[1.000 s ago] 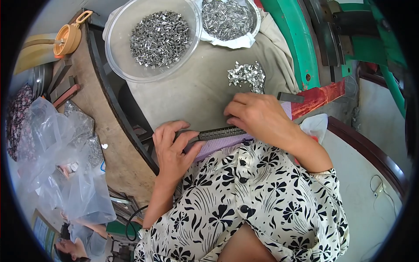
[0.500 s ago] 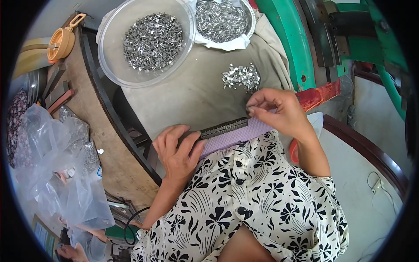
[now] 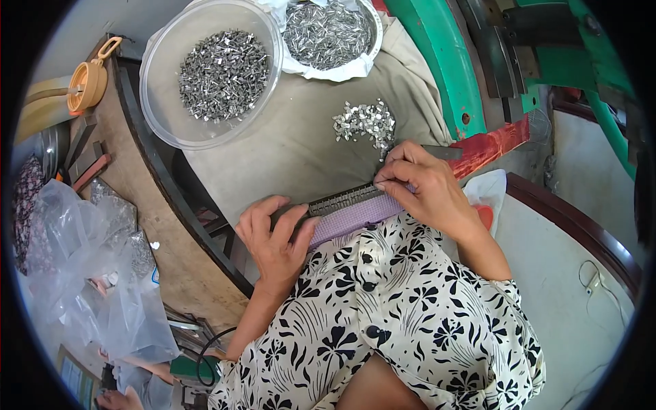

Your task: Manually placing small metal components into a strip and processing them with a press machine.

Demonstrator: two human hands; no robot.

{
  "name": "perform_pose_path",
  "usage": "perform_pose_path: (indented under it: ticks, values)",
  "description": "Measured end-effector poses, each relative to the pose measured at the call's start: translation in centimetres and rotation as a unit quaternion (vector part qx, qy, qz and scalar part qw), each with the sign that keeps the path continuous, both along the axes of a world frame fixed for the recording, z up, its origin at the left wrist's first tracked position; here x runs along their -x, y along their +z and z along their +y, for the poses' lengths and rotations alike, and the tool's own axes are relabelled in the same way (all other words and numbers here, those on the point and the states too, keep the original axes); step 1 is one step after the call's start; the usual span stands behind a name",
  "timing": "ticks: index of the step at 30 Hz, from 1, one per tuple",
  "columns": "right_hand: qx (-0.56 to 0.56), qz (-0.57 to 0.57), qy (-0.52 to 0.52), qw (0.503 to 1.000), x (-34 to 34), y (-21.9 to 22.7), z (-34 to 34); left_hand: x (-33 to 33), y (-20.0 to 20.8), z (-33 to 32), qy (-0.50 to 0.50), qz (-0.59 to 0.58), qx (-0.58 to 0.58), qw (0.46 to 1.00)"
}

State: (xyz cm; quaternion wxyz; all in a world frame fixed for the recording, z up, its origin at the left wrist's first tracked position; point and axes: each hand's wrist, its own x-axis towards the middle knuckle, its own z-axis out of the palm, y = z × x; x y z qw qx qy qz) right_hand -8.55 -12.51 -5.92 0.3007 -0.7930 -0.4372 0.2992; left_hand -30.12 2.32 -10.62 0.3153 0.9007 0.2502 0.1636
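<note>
A long dark metal bar with a row of small slots lies across my lap on a lilac woven cloth. My left hand grips the bar's left end, fingers over the far side and thumb on the near side. At the bar's right part my right hand has thumb and forefinger pinched together on the row; whatever is between the fingertips is too small to make out. Just beyond the right hand, a pile of small shiny metal pieces lies on the grey-brown cloth.
A clear plastic tub of small metal parts stands far left, beside a white-lined bowl of thin metal pins. Green machinery is at the right. A wooden bench on the left carries plastic bags. Another person is at lower left.
The view has shifted slightly. My right hand has moved left and closer onto the bar's row, fingertips now touching it. A flat strip shows beyond that hand. My left hand keeps its grip.
</note>
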Motion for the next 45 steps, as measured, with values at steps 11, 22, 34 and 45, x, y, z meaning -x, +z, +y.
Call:
perform_pose_path:
  ticks: [11, 22, 34, 45]
  values:
    - [-0.089, -0.119, -0.253, 0.956, -0.3, -1.2, -5.9, -0.4, 0.3, -0.1, 0.011, 0.01, -0.002, 1.0]
    - [0.015, -0.158, -0.205, 0.966, -3.5, -1.8, -9.4, -0.8, -0.2, -0.8, -0.019, -0.029, -0.009, 0.999]
    - [-0.003, -0.154, -0.216, 0.964, -3.0, -2.0, -9.4, -0.9, -0.2, -0.7, -0.016, -0.026, 0.017, 0.999]
    - [-0.079, -0.166, -0.194, 0.964, -0.8, 0.5, -7.4, -0.9, -0.4, -0.7, -0.008, -0.026, 0.033, 0.999]
